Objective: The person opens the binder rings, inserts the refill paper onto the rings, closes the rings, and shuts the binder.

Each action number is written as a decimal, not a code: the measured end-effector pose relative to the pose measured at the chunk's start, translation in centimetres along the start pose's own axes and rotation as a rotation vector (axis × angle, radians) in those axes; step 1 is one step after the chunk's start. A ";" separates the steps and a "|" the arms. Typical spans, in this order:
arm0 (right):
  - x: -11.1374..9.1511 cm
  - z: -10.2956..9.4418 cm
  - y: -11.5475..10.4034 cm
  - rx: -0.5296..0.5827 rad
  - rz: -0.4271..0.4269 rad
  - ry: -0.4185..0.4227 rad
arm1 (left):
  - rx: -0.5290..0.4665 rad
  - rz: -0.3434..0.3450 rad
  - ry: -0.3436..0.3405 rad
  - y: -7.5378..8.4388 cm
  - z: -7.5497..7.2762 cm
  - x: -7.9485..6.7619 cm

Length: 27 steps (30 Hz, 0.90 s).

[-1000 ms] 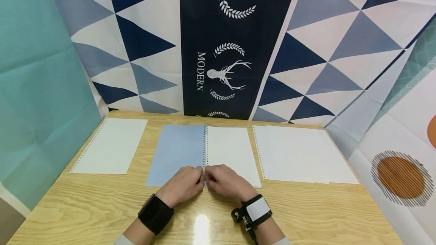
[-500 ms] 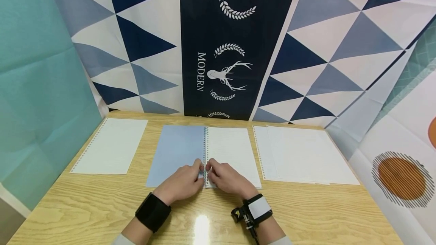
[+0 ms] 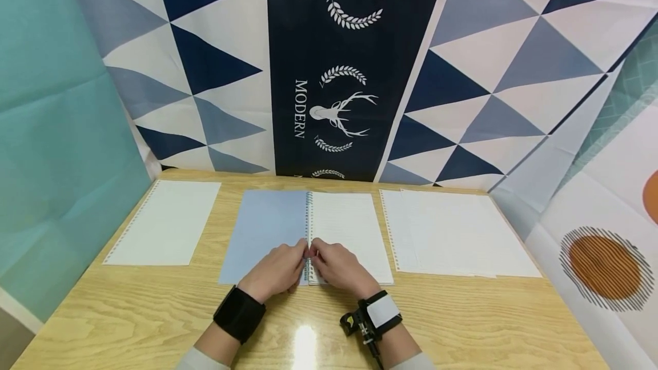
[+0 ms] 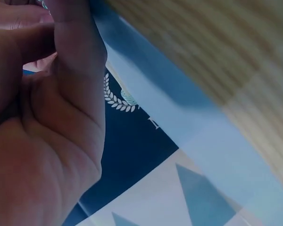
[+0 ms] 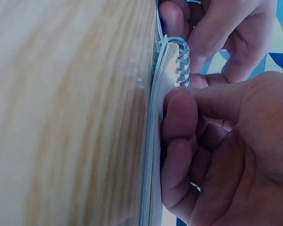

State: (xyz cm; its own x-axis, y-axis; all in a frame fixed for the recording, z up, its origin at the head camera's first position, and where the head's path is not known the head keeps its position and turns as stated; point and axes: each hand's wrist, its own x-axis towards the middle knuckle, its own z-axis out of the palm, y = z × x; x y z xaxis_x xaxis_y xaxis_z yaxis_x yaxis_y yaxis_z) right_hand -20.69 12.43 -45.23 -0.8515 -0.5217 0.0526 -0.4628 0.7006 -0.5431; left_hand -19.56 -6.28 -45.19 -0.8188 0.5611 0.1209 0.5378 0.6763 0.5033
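An open spiral notebook (image 3: 346, 216) lies flat in the middle of the table, a blue sheet (image 3: 272, 221) on its left and a lined white page on its right. My left hand (image 3: 277, 270) pinches at the clear ring binding (image 3: 309, 210) from the blue side, in its lower half. Facing it, my right hand (image 3: 340, 267) pinches the binding from the white-page side, fingers curled. Below them, rings (image 5: 182, 63) show in the right wrist view at the page stack's edge. The exact fingertip contact is partly hidden. In the left wrist view, the left palm (image 4: 42, 141) hides the binding.
A loose punched sheet (image 3: 164, 224) lies to the left on the wooden table (image 3: 462, 324). Overlapping loose sheets (image 3: 457, 233) lie to the right. A patterned cloth (image 3: 221, 73) hangs behind the table's far edge, and a teal cloth (image 3: 67, 130) hangs at the left.
Half a second ago the fingers were more loosely spread at the binding; now both hands have closed in on it. They sit slightly farther up the binding than one second ago.
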 end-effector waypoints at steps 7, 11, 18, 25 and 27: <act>0.4 0.3 -0.1 -0.064 0.015 0.045 | -0.027 -0.038 -0.026 0.2 -0.2 0.5; 0.4 0.3 -0.1 -0.088 0.021 0.053 | -0.010 -0.037 -0.030 0.3 -0.1 0.6; 0.5 0.6 -0.2 -0.145 0.005 0.083 | 0.052 -0.035 -0.010 0.3 0.2 0.7; 0.4 0.6 -0.3 -0.167 0.006 0.084 | 0.105 -0.026 0.026 0.5 0.2 0.6; 0.4 0.5 -0.3 -0.161 0.001 0.076 | 0.116 -0.026 0.036 0.6 0.2 0.6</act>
State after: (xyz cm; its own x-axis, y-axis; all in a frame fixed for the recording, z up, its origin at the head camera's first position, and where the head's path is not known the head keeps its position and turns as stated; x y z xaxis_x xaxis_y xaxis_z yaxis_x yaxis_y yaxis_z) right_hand -20.72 11.73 -45.48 -0.8655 -0.4866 0.1190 -0.4900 0.7732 -0.4026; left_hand -19.67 -5.48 -45.04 -0.8382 0.5270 0.1405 0.5344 0.7422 0.4044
